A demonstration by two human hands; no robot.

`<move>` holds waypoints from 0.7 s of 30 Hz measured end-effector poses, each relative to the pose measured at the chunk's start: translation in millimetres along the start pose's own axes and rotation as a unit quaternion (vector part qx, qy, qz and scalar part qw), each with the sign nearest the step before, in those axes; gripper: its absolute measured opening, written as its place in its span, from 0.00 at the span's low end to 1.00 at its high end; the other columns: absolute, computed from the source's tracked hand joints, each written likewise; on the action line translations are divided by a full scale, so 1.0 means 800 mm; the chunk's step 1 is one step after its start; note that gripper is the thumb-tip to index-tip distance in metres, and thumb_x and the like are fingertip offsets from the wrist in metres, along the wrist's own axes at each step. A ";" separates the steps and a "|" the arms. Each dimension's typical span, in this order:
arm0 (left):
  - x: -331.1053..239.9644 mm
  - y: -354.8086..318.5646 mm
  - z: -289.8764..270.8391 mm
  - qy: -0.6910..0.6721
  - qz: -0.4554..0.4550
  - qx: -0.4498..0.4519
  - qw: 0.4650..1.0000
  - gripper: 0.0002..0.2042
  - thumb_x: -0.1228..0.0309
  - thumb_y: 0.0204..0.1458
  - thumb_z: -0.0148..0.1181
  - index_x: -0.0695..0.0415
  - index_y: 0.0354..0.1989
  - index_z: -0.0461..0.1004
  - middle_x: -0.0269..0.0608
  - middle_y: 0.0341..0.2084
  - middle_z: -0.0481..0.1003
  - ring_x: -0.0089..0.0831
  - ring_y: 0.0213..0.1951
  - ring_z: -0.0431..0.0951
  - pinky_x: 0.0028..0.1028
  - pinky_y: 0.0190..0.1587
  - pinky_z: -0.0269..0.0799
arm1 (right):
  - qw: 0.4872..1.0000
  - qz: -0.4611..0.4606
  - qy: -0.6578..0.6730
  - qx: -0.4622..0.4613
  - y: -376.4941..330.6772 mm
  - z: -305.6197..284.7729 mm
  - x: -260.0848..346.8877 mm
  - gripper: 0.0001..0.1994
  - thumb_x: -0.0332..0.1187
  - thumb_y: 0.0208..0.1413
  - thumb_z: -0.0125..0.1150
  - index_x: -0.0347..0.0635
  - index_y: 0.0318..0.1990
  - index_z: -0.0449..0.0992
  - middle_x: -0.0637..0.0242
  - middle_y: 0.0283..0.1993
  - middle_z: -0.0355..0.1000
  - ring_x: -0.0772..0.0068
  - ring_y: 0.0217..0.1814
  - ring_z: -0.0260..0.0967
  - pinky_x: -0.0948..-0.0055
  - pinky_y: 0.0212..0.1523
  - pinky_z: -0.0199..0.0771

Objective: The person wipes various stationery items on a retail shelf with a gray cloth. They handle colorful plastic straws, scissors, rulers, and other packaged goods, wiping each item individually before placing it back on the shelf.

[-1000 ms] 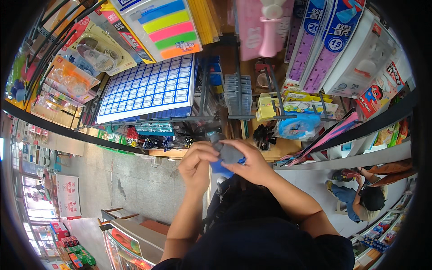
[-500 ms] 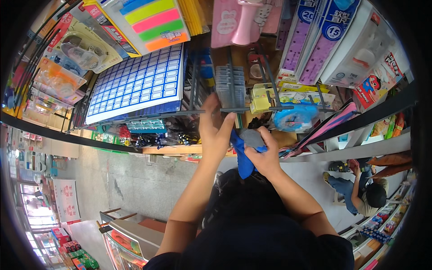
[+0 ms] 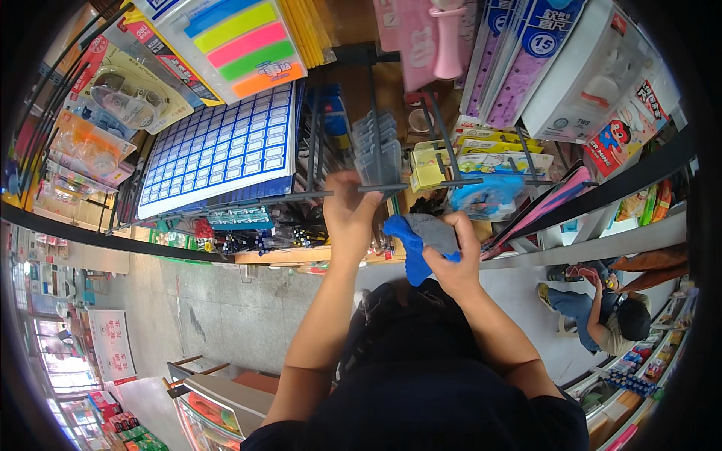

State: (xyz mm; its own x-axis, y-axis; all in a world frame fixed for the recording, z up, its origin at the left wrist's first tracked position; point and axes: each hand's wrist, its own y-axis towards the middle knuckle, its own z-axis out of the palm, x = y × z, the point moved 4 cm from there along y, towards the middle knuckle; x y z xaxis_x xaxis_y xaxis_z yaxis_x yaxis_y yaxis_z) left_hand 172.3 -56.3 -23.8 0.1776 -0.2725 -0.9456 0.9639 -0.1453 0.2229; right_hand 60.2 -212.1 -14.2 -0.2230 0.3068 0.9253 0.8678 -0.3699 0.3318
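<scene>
My left hand [image 3: 348,219] reaches up to the rack, thumb and fingers closed about the lower end of a stack of clear plastic packs [image 3: 376,154] that hang on a hook. Some of its fingers are hidden behind the thumb and blurred. In my right hand [image 3: 460,263] is a crumpled cloth [image 3: 416,255], blue on one side and grey on the other, pinched between thumb and fingers just below the rack's front edge. A small yellow box [image 3: 427,167] sits right of the packs, beside a round light-blue packaged item [image 3: 487,197].
Blue-and-white label sheets [image 3: 226,150] and colored sticky tabs [image 3: 248,49] hang at left. Purple rulers [image 3: 511,83] and a pink packaged item [image 3: 429,45] hang at upper right. Dark metal hooks [image 3: 451,146] jut toward me. Another person [image 3: 609,316] sits at far right.
My left hand has moved slightly lower, and the clear packs now lean to one side. The cloth has shifted a little right and spread out more in my right hand.
</scene>
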 end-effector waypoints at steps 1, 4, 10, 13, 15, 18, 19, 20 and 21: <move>-0.003 -0.001 0.001 -0.014 -0.008 0.004 1.000 0.17 0.83 0.52 0.59 0.63 0.48 0.63 0.45 0.43 0.72 0.29 0.44 0.74 0.28 0.51 0.69 | 1.000 -0.002 -0.004 0.001 0.000 0.000 0.001 0.13 0.23 0.41 0.62 0.38 0.36 0.67 0.66 0.29 0.68 0.78 0.31 0.64 0.76 0.34 0.67; -0.008 -0.003 0.001 -0.058 -0.027 0.020 0.998 0.17 0.83 0.52 0.59 0.63 0.49 0.63 0.45 0.42 0.73 0.29 0.44 0.74 0.27 0.51 0.69 | 1.000 0.006 0.016 0.006 0.004 0.002 0.000 0.14 0.24 0.41 0.63 0.38 0.36 0.67 0.66 0.29 0.68 0.78 0.32 0.65 0.76 0.35 0.67; 0.009 -0.005 -0.013 -0.093 -0.044 0.052 0.993 0.17 0.83 0.53 0.57 0.62 0.50 0.64 0.42 0.44 0.74 0.28 0.46 0.74 0.27 0.52 0.68 | 1.000 0.012 0.008 0.011 0.004 0.002 -0.003 0.14 0.25 0.40 0.63 0.38 0.36 0.68 0.65 0.30 0.69 0.78 0.32 0.65 0.75 0.35 0.67; 0.006 -0.007 -0.012 -0.127 -0.053 0.066 0.988 0.16 0.83 0.53 0.57 0.61 0.51 0.65 0.40 0.44 0.74 0.28 0.47 0.73 0.27 0.53 0.68 | 1.000 0.009 0.020 0.009 0.005 0.002 -0.005 0.14 0.25 0.40 0.63 0.37 0.36 0.68 0.64 0.30 0.69 0.78 0.32 0.66 0.75 0.35 0.68; 0.004 -0.007 -0.013 -0.134 -0.057 0.068 0.987 0.17 0.83 0.53 0.56 0.61 0.51 0.65 0.40 0.45 0.74 0.28 0.48 0.73 0.28 0.53 0.67 | 1.000 0.003 0.010 0.009 0.005 0.000 -0.006 0.14 0.25 0.40 0.65 0.38 0.36 0.68 0.63 0.31 0.70 0.74 0.32 0.68 0.74 0.35 0.69; -0.001 -0.008 -0.013 -0.098 -0.046 0.053 0.993 0.17 0.84 0.55 0.54 0.61 0.53 0.65 0.41 0.47 0.73 0.28 0.49 0.73 0.28 0.53 0.68 | 0.997 -0.077 -0.010 -0.025 0.009 0.001 0.012 0.15 0.25 0.40 0.68 0.38 0.36 0.69 0.60 0.35 0.72 0.66 0.33 0.71 0.72 0.36 0.71; -0.003 -0.008 -0.011 -0.087 -0.038 0.061 0.994 0.18 0.84 0.55 0.53 0.61 0.54 0.64 0.41 0.47 0.73 0.28 0.49 0.72 0.28 0.53 0.67 | 0.992 -0.115 -0.020 -0.044 0.011 0.002 0.022 0.16 0.25 0.40 0.69 0.38 0.36 0.69 0.59 0.36 0.73 0.64 0.34 0.73 0.71 0.36 0.71; -0.005 -0.009 -0.010 -0.076 -0.031 0.069 0.994 0.18 0.84 0.55 0.52 0.61 0.55 0.64 0.41 0.48 0.72 0.28 0.49 0.72 0.28 0.53 0.67 | 0.987 -0.147 -0.012 -0.063 0.013 0.004 0.030 0.16 0.26 0.40 0.70 0.38 0.36 0.70 0.58 0.37 0.73 0.61 0.35 0.73 0.71 0.37 0.72; -0.007 -0.009 -0.010 -0.064 -0.023 0.077 0.995 0.18 0.84 0.56 0.52 0.61 0.56 0.63 0.41 0.48 0.72 0.28 0.50 0.72 0.28 0.54 0.67 | 0.980 -0.179 -0.004 -0.082 0.017 0.009 0.038 0.17 0.26 0.40 0.71 0.38 0.37 0.71 0.57 0.38 0.74 0.59 0.36 0.74 0.70 0.37 0.73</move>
State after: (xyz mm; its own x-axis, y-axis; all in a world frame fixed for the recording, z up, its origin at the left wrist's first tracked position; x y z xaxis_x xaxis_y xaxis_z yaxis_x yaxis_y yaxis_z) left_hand 165.8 -46.5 -22.1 0.0972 -0.3800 -0.9199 0.9268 -0.3023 0.2228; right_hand 68.6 -201.3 16.8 -0.4965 0.4491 0.7428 0.6507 -0.3738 0.6610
